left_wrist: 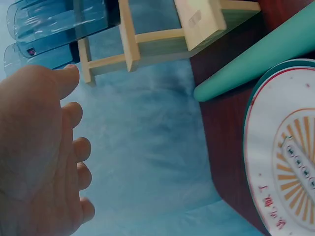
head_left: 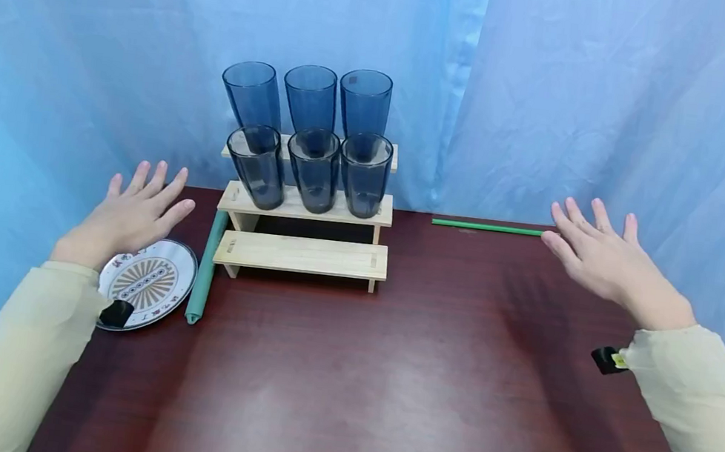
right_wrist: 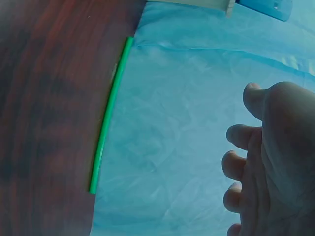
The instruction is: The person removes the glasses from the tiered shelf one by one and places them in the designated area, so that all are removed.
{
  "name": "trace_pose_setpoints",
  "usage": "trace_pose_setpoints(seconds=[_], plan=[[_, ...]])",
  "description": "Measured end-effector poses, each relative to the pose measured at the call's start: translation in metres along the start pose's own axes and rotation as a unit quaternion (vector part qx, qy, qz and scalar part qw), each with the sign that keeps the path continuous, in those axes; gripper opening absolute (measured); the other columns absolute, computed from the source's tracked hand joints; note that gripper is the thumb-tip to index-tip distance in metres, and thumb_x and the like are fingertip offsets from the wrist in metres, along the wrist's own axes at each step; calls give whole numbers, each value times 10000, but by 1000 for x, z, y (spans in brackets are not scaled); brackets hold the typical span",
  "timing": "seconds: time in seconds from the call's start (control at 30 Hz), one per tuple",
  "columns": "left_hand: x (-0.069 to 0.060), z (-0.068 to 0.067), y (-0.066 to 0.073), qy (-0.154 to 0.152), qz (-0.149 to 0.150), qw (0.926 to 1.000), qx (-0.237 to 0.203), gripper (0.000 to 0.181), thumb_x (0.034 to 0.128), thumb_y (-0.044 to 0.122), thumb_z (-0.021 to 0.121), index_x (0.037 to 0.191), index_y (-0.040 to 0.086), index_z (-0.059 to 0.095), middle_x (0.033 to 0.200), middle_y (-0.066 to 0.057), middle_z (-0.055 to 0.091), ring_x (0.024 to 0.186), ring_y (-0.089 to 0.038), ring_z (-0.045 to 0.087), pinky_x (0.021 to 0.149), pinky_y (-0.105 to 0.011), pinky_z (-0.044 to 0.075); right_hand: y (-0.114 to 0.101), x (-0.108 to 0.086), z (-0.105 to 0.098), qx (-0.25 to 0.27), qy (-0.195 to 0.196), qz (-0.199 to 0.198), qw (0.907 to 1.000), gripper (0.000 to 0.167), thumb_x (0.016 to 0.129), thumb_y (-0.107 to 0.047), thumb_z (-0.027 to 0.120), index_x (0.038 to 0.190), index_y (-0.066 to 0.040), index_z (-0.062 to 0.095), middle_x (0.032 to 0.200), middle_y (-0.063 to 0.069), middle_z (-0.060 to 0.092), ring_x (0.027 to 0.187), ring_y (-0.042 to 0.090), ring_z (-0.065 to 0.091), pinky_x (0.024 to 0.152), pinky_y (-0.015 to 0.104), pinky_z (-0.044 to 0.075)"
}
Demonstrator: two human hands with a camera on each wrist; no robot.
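Observation:
My left hand point(head_left: 135, 219) is held in the air with fingers spread, above a round patterned plate point(head_left: 179, 268) at the table's left side. It holds nothing. To its right lies a rolled teal mat or tube point(head_left: 203, 275), beside a stepped wooden rack point(head_left: 305, 255). Blue-grey drinking glasses point(head_left: 312, 168) stand upright in two rows on the rack's upper two steps; its lowest step is bare. On the right, my right hand point(head_left: 620, 266) is also raised with spread fingers and grips nothing. Nearest to it is a thin green stick point(right_wrist: 109, 118) along the table's back edge.
The dark red wooden table point(head_left: 385, 378) stretches forward from the rack. Blue curtains point(head_left: 538, 97) hang behind it and at both sides. A small black device point(head_left: 607, 360) is worn at the right wrist, and another black device point(head_left: 116, 313) at the left.

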State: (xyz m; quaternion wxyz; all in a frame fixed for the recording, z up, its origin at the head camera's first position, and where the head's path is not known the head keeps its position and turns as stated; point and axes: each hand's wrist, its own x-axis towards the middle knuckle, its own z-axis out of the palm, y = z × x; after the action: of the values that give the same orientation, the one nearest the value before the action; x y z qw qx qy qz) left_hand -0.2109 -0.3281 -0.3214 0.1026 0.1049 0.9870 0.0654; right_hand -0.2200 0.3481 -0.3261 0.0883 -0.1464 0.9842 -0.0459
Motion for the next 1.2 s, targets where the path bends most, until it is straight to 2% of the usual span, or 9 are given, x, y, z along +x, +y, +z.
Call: trace_pose_setpoints(seconds=[0.13, 0.27, 0.47, 0.5, 0.57, 0.7, 0.73, 0.83, 1.2], plan=[[4, -10, -2, 49, -73, 9999, -110, 794, 1046, 655, 154, 1608, 184, -150, 1618, -200, -245, 1437, -426, -309, 1051, -711, -239, -10, 10, -13, -24, 111, -77, 9999, 740, 1068, -608, 177, 1637, -194, -52, 1676, 166, -76, 1461, 429, -272, 972, 721, -309], [10, -19, -2, -206, -10, 9946, -1012, 823, 1044, 656, 215, 1584, 206, -214, 1598, -147, -317, 1424, -412, -335, 1064, -731, -193, -21, 22, -29, 213, 238, -243, 9992, 732, 1069, -602, 214, 1632, -228, -69, 1675, 131, -117, 1456, 401, -298, 959, 727, -314], [19, -33, -5, -641, 49, 9638, -2587, 921, 1038, 588, 434, 1537, 323, -293, 1613, -1, -334, 1483, -366, -257, 1123, -736, -8, -50, 40, -50, 1307, 403, -604, 9888, 844, 1038, -586, 441, 1614, -303, -107, 1680, -9, -126, 1516, 348, -174, 1118, 731, -70], [20, -35, -6, -662, 54, 9584, -2775, 936, 1033, 570, 471, 1535, 350, -288, 1622, 20, -316, 1496, -355, -232, 1130, -731, 16, -56, 43, -52, 1475, 454, -650, 9859, 875, 1021, -592, 482, 1609, -329, -109, 1680, -39, -99, 1539, 382, 43, 1142, 718, 41], [22, -38, -7, -662, 45, 9491, -3080, 961, 1023, 529, 536, 1535, 400, -267, 1644, 26, -267, 1517, -349, -176, 1141, -718, 63, -68, 52, -57, 1807, 564, -719, 9793, 915, 992, -592, 550, 1596, -384, -105, 1673, -101, -52, 1528, 331, 171, 1149, 680, 163], [25, -42, -6, -624, -13, 9286, -3657, 996, 999, 482, 615, 1554, 447, -211, 1677, -18, -173, 1542, -356, 8, 1156, -653, 210, -93, 72, -65, 2782, 824, -902, 9527, 937, 959, -544, 644, 1593, -442, -39, 1671, -121, 89, 1468, 178, 349, 1172, 532, 286], [26, -42, -6, -607, -39, 9246, -3761, 1004, 994, 473, 628, 1564, 438, -198, 1683, -35, -152, 1538, -361, 73, 1153, -624, 254, -100, 78, -68, 3051, 865, -963, 9435, 933, 958, -522, 659, 1598, -439, -15, 1674, -105, 113, 1523, 134, 190, 1189, 514, 261], [32, -38, -5, -574, -98, 9135, -4026, 1026, 989, 427, 658, 1598, 378, -166, 1691, -78, -105, 1501, -377, 236, 1128, -549, 353, -121, 95, -73, 3660, 978, -1067, 9193, 941, 945, -499, 689, 1631, -369, 59, 1668, -19, 222, 1506, 162, 266, 1180, 475, 298], [60, 4, 4, -588, -152, 8669, -4948, 975, 1002, 208, 680, 1646, 228, -52, 1667, -190, 114, 1397, -405, 413, 1061, -515, 447, -179, 153, -73, 4977, 944, -865, 8578, 941, 903, -514, 732, 1632, -365, 156, 1640, -24, 285, 1467, 209, 355, 1161, 460, 338]])
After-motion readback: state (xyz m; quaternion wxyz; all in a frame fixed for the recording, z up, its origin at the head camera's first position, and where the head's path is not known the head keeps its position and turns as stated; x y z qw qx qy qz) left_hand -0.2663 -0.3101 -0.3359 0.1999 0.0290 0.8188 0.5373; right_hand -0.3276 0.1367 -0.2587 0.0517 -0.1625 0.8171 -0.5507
